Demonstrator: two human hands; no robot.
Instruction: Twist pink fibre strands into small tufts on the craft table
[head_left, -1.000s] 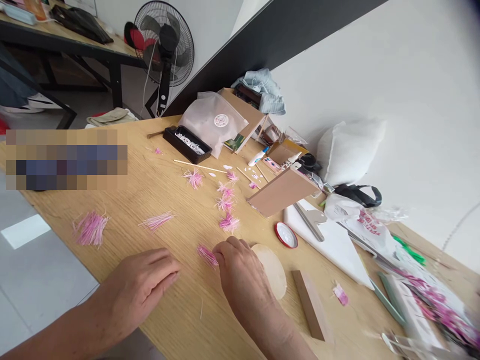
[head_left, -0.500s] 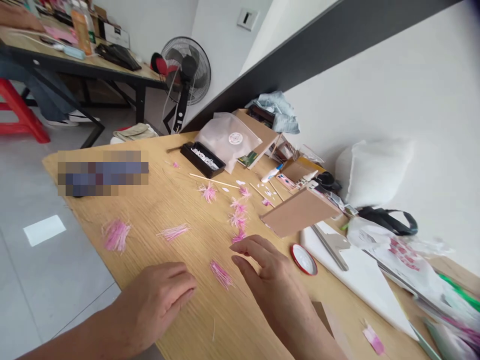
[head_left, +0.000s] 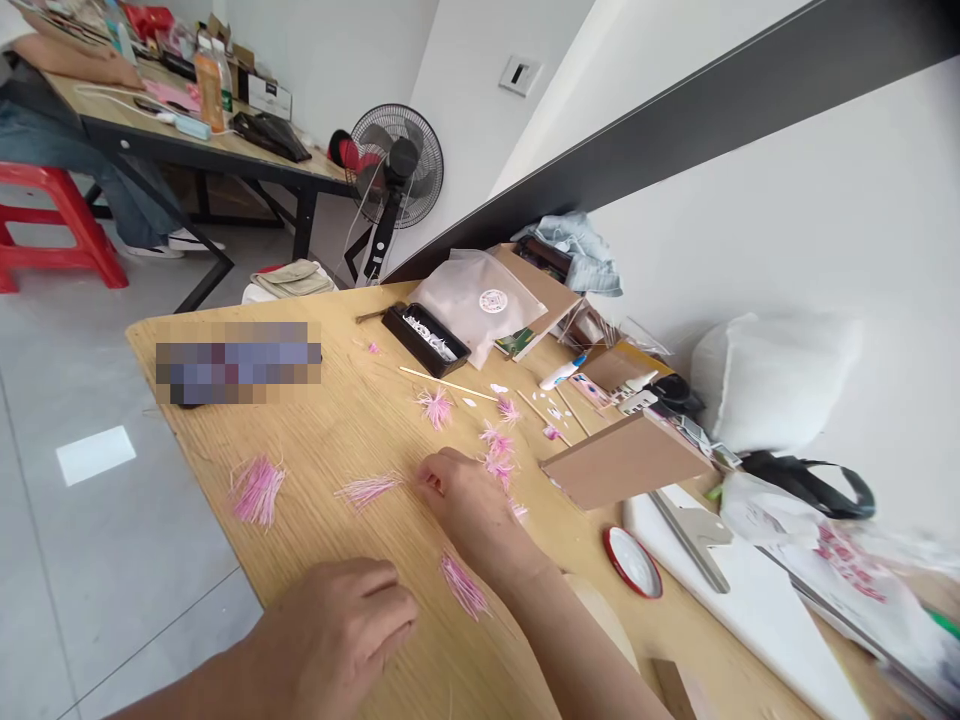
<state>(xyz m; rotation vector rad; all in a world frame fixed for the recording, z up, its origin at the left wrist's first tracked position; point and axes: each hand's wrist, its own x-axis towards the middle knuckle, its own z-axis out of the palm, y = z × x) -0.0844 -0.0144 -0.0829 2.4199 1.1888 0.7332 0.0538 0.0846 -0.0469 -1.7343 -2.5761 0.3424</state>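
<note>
My right hand (head_left: pixel 472 510) is over the middle of the table, thumb and fingers curled into a pinch. Its fingertips are beside the right end of a bundle of pink and white threads (head_left: pixel 370 489); whether they touch it, I cannot tell. Below the wrist lies a second pink thread bundle (head_left: pixel 463 586). My left hand (head_left: pixel 349 625) rests by the near table edge with its fingers curled together; no object shows in it. A fluffy pink tuft (head_left: pixel 257 490) lies toward the left edge. More pink tufts (head_left: pixel 435 408) are farther back, some partly behind my right hand.
A black box of white pieces (head_left: pixel 426 340) stands at the back, near thin sticks (head_left: pixel 448 382) and a glue pen (head_left: pixel 562 372). To the right are a cardboard panel (head_left: pixel 626 460), a red-rimmed lid (head_left: pixel 634 562) and a clipboard (head_left: pixel 742 610). A person sits at another table.
My right hand has moved left toward the loose thread bundle, and its fingers have closed from a gap into a pinch. My left hand stays curled near the edge. The view has shifted slightly.
</note>
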